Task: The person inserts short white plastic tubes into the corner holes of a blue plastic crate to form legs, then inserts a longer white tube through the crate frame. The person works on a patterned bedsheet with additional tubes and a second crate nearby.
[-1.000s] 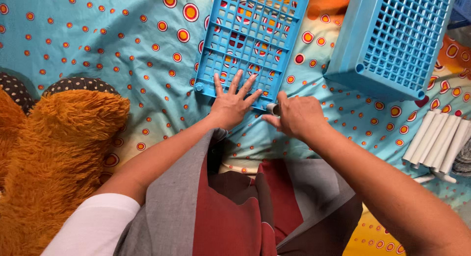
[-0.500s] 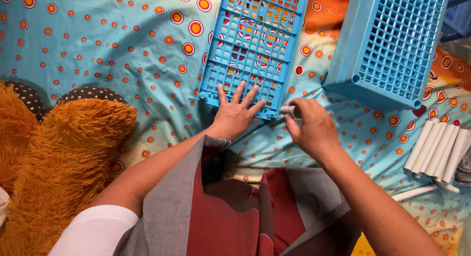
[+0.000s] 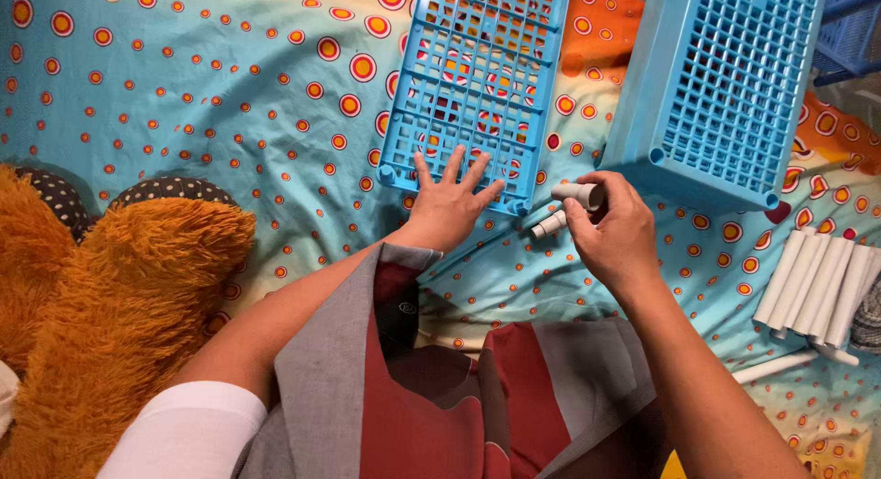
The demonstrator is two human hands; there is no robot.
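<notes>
- Two bare hands are seen over a bedsheet [image 3: 229,103] of thin printed cloth, turquoise with red, orange and white ringed dots, creased into soft folds.
- A flat blue plastic grid panel [image 3: 477,66] is laid on the sheet at the far centre; it is rigid, moulded into small square openings, with short round sockets at its near corners.
- The left hand [image 3: 450,204] is laid flat on the near edge of the panel, its grip spread wide with the fingers fanned and nothing pinched.
- A short white tube [image 3: 580,194], smooth, round and seemingly plastic, is pinched at the fingertips of the right hand [image 3: 617,236], whose grip is curled closed around it.
- The held tube is kept just right of the panel's near right corner, slightly above the sheet.
- A second short white tube piece [image 3: 549,226] is seen just below it, beside the same corner; whether it is touched by the fingers cannot be told.
- A second blue grid piece [image 3: 725,84], box-like with a solid side wall, is stood tilted at the far right.
- A bundle of longer white tubes [image 3: 817,286] is laid side by side on the sheet at the right edge, well apart from the hands.
- A shaggy orange plush toy [image 3: 110,314], long-piled and rounded, is lying at the near left.
- Grey and dark red woven fabric [image 3: 440,406] is draped at the near centre between the forearms.
</notes>
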